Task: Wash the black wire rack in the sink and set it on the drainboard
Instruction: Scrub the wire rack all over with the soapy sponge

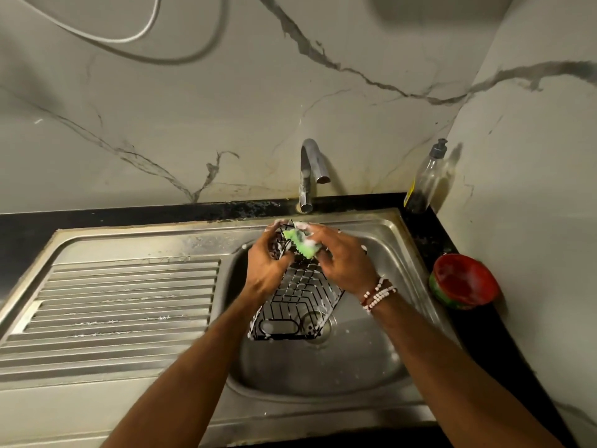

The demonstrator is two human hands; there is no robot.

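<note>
The black wire rack stands tilted in the steel sink, its near end by the drain and its far end raised toward the tap. Foam clings to its wires. My left hand grips the rack's upper left side. My right hand holds a soapy green sponge against the rack's top end. The ribbed drainboard lies to the left of the sink with nothing on it.
A chrome tap stands behind the sink, with no water running. A clear soap pump bottle stands at the back right corner. A red and green bowl sits on the black counter to the right.
</note>
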